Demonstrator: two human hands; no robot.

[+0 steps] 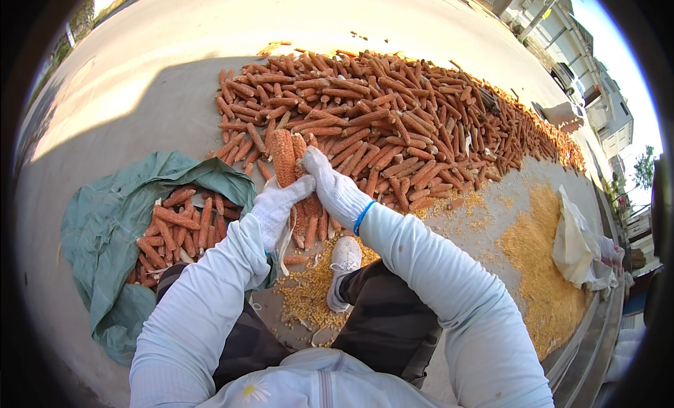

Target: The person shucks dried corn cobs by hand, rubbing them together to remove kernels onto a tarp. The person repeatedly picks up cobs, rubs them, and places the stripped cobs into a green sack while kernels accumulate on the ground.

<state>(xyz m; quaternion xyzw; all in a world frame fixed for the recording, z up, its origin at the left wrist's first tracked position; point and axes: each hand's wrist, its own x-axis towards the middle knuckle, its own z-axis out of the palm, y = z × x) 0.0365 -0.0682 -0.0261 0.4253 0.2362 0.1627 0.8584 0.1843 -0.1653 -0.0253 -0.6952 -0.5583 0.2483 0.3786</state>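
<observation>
In white knit gloves, my left hand and my right hand meet around a small bunch of shelled corn cobs. The bunch stands upright, with the cob tops poking above the gloves; my palms hide how many cobs there are. A pale strip hangs below my left hand. Just beyond is a large pile of orange-brown corn cobs. To the left, a green woven sack gapes wide, with several cobs inside it.
Loose yellow kernels lie around my white shoe. A broad heap of kernels spreads at the right beside a crumpled white sack. Concrete paving runs beneath everything. A parked vehicle and buildings stand at the far right.
</observation>
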